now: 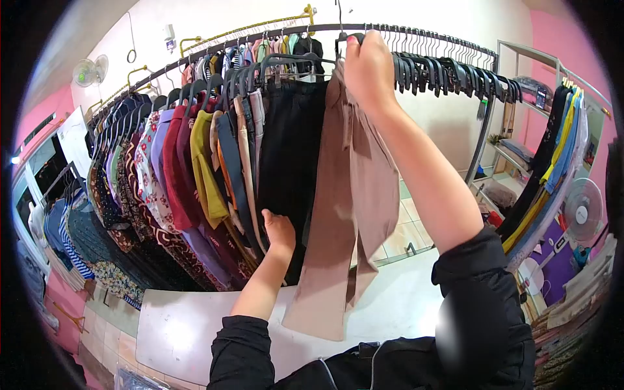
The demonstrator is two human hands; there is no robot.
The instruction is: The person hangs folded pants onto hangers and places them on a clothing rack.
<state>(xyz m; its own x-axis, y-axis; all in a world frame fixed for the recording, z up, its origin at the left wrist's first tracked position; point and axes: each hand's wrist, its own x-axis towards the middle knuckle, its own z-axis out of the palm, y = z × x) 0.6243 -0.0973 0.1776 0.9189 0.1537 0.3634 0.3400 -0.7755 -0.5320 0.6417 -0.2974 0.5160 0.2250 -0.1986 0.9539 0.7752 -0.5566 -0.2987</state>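
Tan trousers (338,214) hang from a black hanger, their legs reaching down over the white table (195,325). My right hand (370,68) is closed round the top of that hanger, just under the black rail (416,31). Black trousers (289,136) hang directly to the left of the tan pair. Against them lies my left hand (279,231), thumb up and apart from the fingers, which are partly hidden; whether it grips the cloth is unclear.
Many garments (169,162) hang along the rail on the left. Several bare black hangers (448,71) fill its right part. Shelves (513,156), a rack of coloured clothes (552,169) and a fan (583,203) stand at the right.
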